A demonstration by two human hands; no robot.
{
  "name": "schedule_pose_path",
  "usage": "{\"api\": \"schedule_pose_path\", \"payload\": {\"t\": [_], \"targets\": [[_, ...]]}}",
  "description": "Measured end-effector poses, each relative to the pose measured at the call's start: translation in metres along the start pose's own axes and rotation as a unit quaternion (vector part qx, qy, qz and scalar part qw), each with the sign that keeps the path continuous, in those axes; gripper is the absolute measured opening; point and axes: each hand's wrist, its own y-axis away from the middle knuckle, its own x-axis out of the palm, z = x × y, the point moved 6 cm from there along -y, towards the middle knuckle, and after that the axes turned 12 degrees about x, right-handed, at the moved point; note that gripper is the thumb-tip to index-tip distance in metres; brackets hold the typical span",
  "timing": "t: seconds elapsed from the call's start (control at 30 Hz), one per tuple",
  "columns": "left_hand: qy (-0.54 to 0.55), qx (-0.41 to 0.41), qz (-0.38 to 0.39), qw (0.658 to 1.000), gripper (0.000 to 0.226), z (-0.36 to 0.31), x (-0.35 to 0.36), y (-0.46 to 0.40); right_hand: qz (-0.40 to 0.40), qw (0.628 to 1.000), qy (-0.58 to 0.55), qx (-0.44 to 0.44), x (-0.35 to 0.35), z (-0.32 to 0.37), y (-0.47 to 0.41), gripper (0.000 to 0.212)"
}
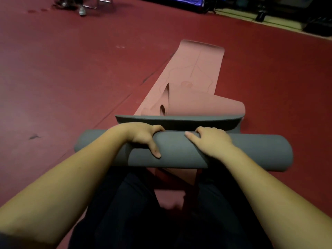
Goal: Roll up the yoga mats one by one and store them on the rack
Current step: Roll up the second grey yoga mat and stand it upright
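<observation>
Head view, looking down over our knees: we have the grey yoga mat (183, 150) nearly rolled, the roll lying crosswise on the red floor (71, 69) just ahead of us, with only a short flap of grey left flat beyond it. Left hand (142, 135) sits on top of the roll, fingers (158, 129) curled over its far side, thumb pressed down on the near face. Right hand (212, 141) does the same further along, fingers hooked over the crest, so both hands grip the roll. The roll looks uneven to us: the left end sits stepped back and the layers telescope, a diagonal seam showing across the near face. A pink yoga mat (195, 72) lies flat on the floor beyond, partly under the grey one, with a loose curl bunched at its near end; a strip of pink also shows beneath the roll, between our legs. No rack in sight. At the far edge, chair legs (95, 2) and a shoe (82, 11). Judgement: the grey mat is close to done, the pink one untouched. To finish well we would spread the hands wider, pull the roll snug toward us before each turn, square up the ends, and keep the pink mat from catching in the last wrap.
</observation>
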Motion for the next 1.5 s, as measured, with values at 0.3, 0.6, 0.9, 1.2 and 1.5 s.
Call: {"api": "schedule_pose_path", "payload": {"t": [0.3,0.6,0.9,1.2,1.5], "targets": [[-0.116,0.044,-0.175,0.977,0.088,0.002,-0.001,0.012,0.028,0.999,0.017,0.031,0.002,-0.002,-0.029,0.076],[-0.404,-0.011,-0.291,0.867,0.117,0.001,0.076,0.032,0.11,0.993,0.018,0.046,0.002,0.006,-0.051,0.083],[-0.419,0.024,-0.304,0.855,0.108,-0.018,0.04,0.04,0.194,0.979,-0.024,0.059,-0.02,0.006,-0.043,0.075],[-0.402,0.037,-0.267,0.875,0.113,-0.043,0.028,0.077,0.271,0.961,-0.037,0.042,-0.029,0.009,-0.028,0.063],[-0.27,0.019,-0.128,0.954,0.12,-0.017,0.027,0.045,0.15,0.989,0.008,0.005,-0.007,0.014,-0.019,0.059]]}}
